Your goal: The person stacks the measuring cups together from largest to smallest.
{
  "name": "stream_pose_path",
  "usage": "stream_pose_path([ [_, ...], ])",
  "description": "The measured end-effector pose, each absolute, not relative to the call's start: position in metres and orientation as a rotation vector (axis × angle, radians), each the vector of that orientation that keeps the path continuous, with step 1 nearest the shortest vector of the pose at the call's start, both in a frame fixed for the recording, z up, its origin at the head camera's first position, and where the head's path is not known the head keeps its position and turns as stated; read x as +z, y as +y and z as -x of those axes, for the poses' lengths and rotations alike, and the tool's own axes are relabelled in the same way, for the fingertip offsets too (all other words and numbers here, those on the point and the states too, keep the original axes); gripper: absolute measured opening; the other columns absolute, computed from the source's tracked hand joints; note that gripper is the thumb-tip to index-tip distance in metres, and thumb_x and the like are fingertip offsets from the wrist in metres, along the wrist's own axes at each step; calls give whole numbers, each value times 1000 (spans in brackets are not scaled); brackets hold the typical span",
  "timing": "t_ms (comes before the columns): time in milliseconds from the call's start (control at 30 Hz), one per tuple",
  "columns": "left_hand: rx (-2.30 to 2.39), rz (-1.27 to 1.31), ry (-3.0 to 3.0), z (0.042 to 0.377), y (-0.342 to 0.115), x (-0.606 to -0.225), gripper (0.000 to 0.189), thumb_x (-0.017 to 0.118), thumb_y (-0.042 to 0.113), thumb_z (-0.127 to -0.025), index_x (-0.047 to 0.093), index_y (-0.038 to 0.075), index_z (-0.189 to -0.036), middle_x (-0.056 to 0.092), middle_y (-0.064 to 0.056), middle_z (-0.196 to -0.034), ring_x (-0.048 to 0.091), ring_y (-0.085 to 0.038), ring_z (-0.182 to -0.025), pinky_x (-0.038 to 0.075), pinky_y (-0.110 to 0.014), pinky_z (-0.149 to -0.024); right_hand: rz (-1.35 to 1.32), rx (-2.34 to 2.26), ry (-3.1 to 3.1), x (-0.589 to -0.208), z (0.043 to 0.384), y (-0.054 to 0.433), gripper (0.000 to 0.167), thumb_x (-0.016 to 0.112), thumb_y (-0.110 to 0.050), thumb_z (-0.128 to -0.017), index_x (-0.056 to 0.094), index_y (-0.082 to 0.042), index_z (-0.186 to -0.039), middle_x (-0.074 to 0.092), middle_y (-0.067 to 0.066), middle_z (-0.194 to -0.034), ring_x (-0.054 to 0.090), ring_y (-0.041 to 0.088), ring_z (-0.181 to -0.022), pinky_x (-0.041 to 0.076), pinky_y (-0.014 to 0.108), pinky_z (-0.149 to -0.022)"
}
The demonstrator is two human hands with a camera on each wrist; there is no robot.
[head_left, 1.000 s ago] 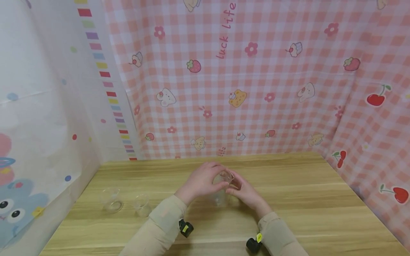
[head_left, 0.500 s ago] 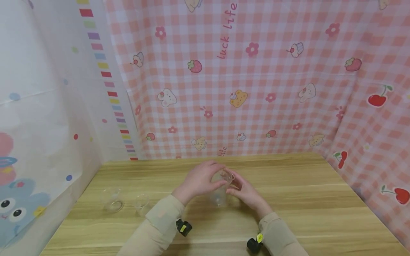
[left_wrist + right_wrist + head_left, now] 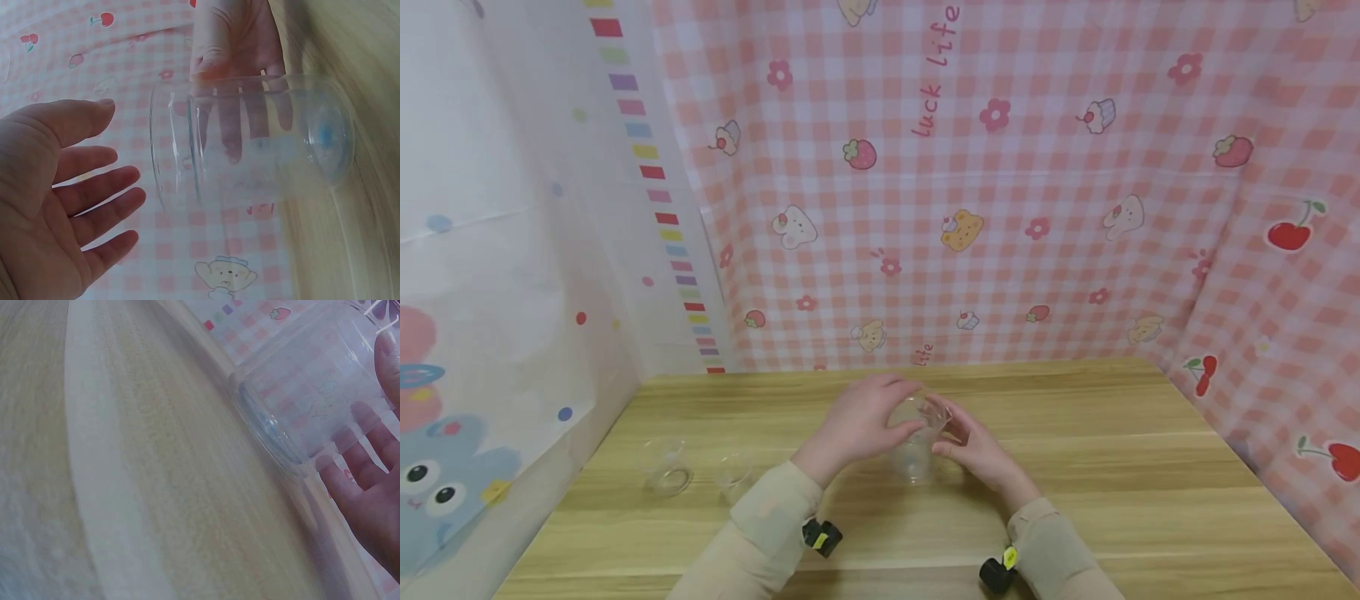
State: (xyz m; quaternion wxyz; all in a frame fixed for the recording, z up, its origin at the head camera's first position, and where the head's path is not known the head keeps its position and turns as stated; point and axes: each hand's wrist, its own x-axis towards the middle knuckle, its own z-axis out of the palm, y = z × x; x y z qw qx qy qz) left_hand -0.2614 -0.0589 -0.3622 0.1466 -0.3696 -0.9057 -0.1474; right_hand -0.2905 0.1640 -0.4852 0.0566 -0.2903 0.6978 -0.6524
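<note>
A clear plastic cup (image 3: 914,454) stands upright on the wooden table, with two rim lines near its mouth in the left wrist view. My right hand (image 3: 973,454) holds its right side; the thumb is on the near side and the fingers (image 3: 253,115) show through the clear wall. Beside the mouth, my left hand (image 3: 861,425) has its fingers spread and slightly bent. A gap separates those fingertips (image 3: 134,197) from the rim in the left wrist view. A bluish spot shows at the cup's base (image 3: 269,428).
Two more clear cups stand at the left of the table: a wider one (image 3: 672,479) and a smaller one (image 3: 735,477), partly behind my left sleeve (image 3: 775,512). Pink checked cloth (image 3: 880,200) hangs behind the table (image 3: 1075,467) and along its right side.
My left hand has drawn back a little to the left, uncovering more of the cup. The right hand and the cup stay in place; the head view has shifted slightly.
</note>
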Motion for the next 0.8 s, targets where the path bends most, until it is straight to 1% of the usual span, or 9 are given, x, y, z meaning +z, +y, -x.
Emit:
stream_pose_path([
  [167, -420, 1036, -2579, 259, -63, -364, 47, 72, 33, -91, 63, 9, -130, 65, -8, -125, 60, -26, -115, 48, -45, -100, 870, -1969, 2135, -486, 291, 164, 70, 61, 6, -93, 28, -3, -154, 37, 25, -152, 37, 45, -136, 30, 59, -110],
  [400, -417, 1032, -2532, 256, -71, -368, 44, 74, 31, -89, 65, 10, -128, 68, -6, -121, 62, -25, -111, 48, -45, -99, 842, -1964, 2147, -484, 289, 164, 71, 64, 1, -93, 29, -8, -155, 37, 21, -153, 35, 43, -138, 29, 60, -111],
  [600, -407, 1038, -2486, 253, -80, -372, 44, 75, 28, -88, 66, 9, -127, 69, -7, -116, 64, -25, -106, 50, -45, -96, 848, -1965, 2152, -485, 289, 165, 72, 64, 1, -93, 29, -7, -155, 36, 22, -153, 35, 44, -138, 29, 61, -111],
  [800, -423, 1032, -2464, 250, -91, -377, 46, 77, 26, -86, 66, 8, -127, 69, -8, -115, 64, -26, -107, 51, -45, -95, 832, -1971, 2164, -485, 290, 164, 73, 66, -1, -92, 30, -6, -155, 35, 22, -154, 36, 44, -137, 31, 59, -110],
])
